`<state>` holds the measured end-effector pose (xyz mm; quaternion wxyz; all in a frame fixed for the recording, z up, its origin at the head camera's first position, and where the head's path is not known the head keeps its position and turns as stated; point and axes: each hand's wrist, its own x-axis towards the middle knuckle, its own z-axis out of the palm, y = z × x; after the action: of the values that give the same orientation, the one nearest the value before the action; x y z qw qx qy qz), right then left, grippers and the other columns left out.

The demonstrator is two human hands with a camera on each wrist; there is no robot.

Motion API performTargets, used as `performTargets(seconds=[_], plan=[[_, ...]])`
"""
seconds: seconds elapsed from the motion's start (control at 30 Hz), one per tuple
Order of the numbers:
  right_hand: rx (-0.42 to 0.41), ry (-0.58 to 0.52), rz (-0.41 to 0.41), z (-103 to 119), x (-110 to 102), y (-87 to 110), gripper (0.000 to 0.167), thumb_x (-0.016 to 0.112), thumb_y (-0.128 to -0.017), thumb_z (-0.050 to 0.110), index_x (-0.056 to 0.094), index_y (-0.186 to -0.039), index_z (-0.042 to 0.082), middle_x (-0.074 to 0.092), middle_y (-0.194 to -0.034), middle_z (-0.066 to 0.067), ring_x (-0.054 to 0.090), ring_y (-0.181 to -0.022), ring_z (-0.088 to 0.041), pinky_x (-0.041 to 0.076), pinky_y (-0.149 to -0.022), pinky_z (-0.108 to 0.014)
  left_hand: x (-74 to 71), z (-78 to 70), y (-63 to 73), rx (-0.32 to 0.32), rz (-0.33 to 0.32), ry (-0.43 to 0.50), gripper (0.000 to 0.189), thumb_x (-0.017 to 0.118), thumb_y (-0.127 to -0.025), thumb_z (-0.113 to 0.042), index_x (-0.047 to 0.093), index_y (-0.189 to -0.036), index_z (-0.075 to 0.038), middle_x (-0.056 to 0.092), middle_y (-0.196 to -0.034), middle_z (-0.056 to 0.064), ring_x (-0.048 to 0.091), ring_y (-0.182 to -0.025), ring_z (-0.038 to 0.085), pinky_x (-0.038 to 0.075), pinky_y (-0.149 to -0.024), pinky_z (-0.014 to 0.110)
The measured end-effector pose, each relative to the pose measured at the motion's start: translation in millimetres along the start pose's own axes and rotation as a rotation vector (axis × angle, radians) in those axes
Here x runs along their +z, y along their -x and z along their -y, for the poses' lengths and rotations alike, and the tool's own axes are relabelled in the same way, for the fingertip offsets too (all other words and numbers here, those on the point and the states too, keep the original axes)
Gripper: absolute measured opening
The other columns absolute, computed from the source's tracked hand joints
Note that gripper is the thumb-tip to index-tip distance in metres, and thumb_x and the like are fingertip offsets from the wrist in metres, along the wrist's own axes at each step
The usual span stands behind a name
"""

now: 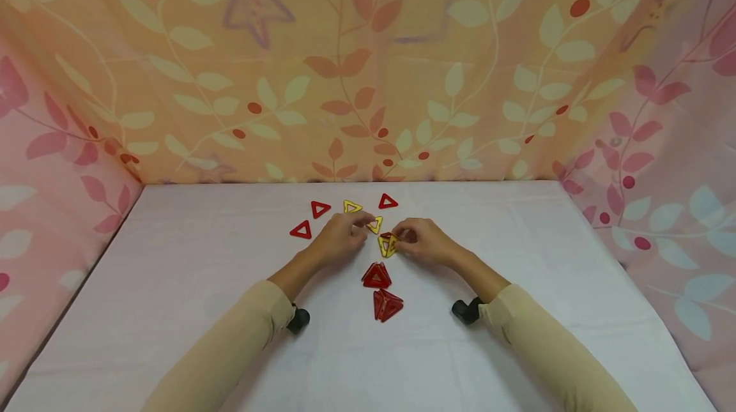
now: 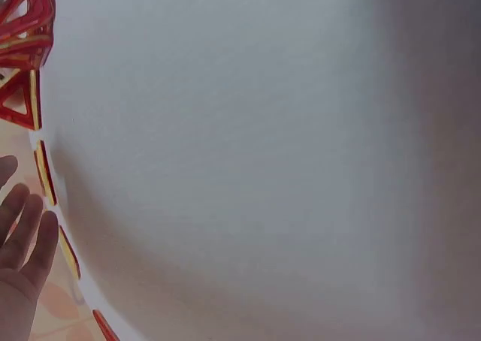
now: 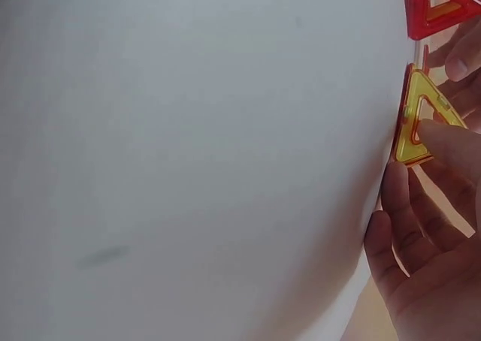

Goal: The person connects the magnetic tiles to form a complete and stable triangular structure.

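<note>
At the middle of the table, a small part-built pyramid of triangular magnetic tiles, yellow in front with red behind, is pinched by my right hand. In the right wrist view, the thumb lies on its yellow tile. My left hand has its fingertips at a loose yellow triangular tile; whether they touch it I cannot tell. Those fingers look fairly straight in the left wrist view. Nearer me stand two red tile pyramids, one close behind the other.
Beyond the left hand lies another yellow tile, partly covered by the fingers. Red tiles lie flat around it: one at the back right, one at the back left, one further left. Patterned curtains border the white table.
</note>
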<state>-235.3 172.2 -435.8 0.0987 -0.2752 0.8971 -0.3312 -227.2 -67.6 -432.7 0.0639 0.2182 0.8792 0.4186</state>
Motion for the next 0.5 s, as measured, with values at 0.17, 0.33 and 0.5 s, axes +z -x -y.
performTargets(seconds=[0.17,0.33,0.5], plan=[[0.018,-0.011,-0.003,-3.1,-2.1,2.5,0.020,0.074,-0.089,0.011,0.071,-0.108,0.007,0.067,-0.097,0.001,0.057,-0.081,-0.013,0.049,-0.072,-0.028,0.1,-1.0,-5.9,-0.016,-0.015,-0.025,0.039,0.065,-0.093,-0.002,0.062,-0.132,-0.005,0.064,-0.131,0.008,0.056,-0.125,0.023,0.046,-0.105,0.040],[-0.004,-0.017,-0.015,-5.9,-2.2,2.0,0.019,0.075,-0.089,0.010,0.071,-0.106,0.006,0.067,-0.095,-0.001,0.057,-0.079,-0.013,0.048,-0.070,-0.027,3.8,-0.9,-12.1,0.021,-0.014,-0.059,0.037,0.065,-0.091,0.002,0.064,-0.128,-0.003,0.066,-0.126,0.010,0.060,-0.120,0.024,0.048,-0.102,0.040],[-0.014,-0.015,-0.019,-7.5,-1.8,1.6,0.018,0.074,-0.089,0.010,0.071,-0.106,0.005,0.067,-0.095,-0.001,0.057,-0.079,-0.012,0.048,-0.070,-0.026,7.0,0.6,-17.4,0.025,-0.028,-0.098,0.035,0.065,-0.091,0.001,0.064,-0.126,-0.003,0.068,-0.122,0.009,0.061,-0.117,0.023,0.047,-0.102,0.040]])
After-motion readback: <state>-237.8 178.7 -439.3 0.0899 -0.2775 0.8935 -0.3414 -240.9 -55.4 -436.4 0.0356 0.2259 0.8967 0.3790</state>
